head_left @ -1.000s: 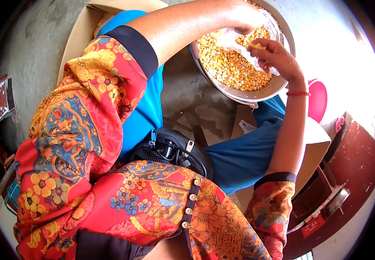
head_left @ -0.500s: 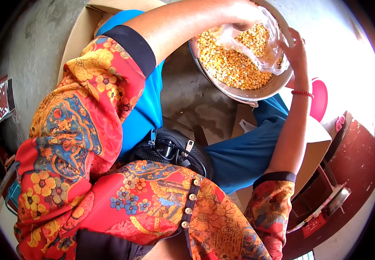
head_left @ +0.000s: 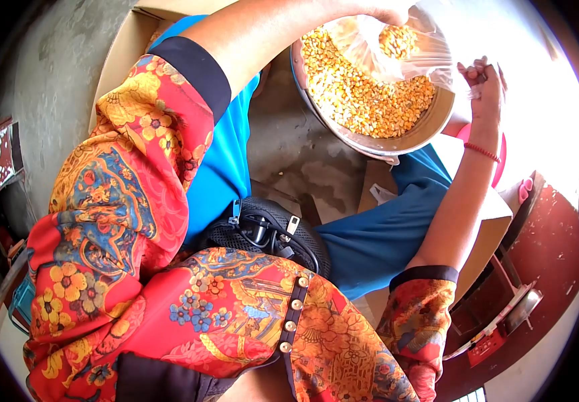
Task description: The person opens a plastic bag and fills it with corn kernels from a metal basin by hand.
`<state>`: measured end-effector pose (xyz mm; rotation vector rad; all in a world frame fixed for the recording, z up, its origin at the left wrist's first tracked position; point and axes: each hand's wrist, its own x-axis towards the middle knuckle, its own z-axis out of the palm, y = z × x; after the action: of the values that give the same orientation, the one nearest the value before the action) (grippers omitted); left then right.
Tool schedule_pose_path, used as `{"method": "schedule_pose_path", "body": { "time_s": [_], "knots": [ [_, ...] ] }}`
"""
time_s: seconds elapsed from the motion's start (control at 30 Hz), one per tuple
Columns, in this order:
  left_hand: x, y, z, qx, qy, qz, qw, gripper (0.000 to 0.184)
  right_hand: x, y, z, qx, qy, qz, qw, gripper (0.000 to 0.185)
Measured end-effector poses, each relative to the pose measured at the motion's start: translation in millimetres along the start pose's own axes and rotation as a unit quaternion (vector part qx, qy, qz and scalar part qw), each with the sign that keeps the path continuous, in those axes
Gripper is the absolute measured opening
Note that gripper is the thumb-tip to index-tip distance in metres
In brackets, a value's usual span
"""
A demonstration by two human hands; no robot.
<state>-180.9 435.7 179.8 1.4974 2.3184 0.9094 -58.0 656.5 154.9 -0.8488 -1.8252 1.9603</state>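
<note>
A round metal pan [head_left: 443, 114] full of yellow corn kernels [head_left: 370, 110] stands at the top. Over the kernels a clear plastic bag [head_left: 430, 67] is stretched, with some corn seen through it. My left hand [head_left: 391, 12] is closed on the bag at the pan's far side, its fingers partly hidden by the frame edge and glare. Beyond the pan's right rim is my right hand [head_left: 483, 77], fingers curled, at the pulled-out right edge of the bag.
Cardboard [head_left: 118, 67] lies at the upper left, and more cardboard [head_left: 480, 251] at the right. A pink round object [head_left: 501, 161] is partly behind my right forearm. A black mesh pouch with cables [head_left: 262, 231] rests at my lap.
My right hand has moved right, from over the corn to outside the rim. The bag is now spread wider to the right, and my left hand has risen slightly.
</note>
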Motion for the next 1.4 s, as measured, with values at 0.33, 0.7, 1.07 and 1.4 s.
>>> {"method": "schedule_pose_path", "body": {
  "time_s": [0.33, 0.7, 1.07, 1.4],
  "knots": [
    [11.4, -0.5, -1.5, 0.061, 0.026, 0.000, 0.998, 0.045, 11.5, -0.8, -18.6, -0.022, 0.012, -0.111, 0.993, 0.020],
    [2.3, -23.9, 14.4, -0.013, 0.010, 0.015, 1.000, 0.031, -6.5, 33.5, 12.7, -0.424, -0.244, -0.314, 0.814, 0.024],
    [5.5, -2.1, 14.5, 0.042, -0.019, -0.128, 0.991, 0.020, 6.1, 17.0, 21.0, -0.429, -0.083, -0.482, 0.759, 0.018],
    [-3.2, 4.8, 3.7, 0.006, -0.013, -0.015, 1.000, 0.040, -37.1, 84.8, 71.9, -0.455, -0.343, -0.237, 0.787, 0.051]
  ]
}}
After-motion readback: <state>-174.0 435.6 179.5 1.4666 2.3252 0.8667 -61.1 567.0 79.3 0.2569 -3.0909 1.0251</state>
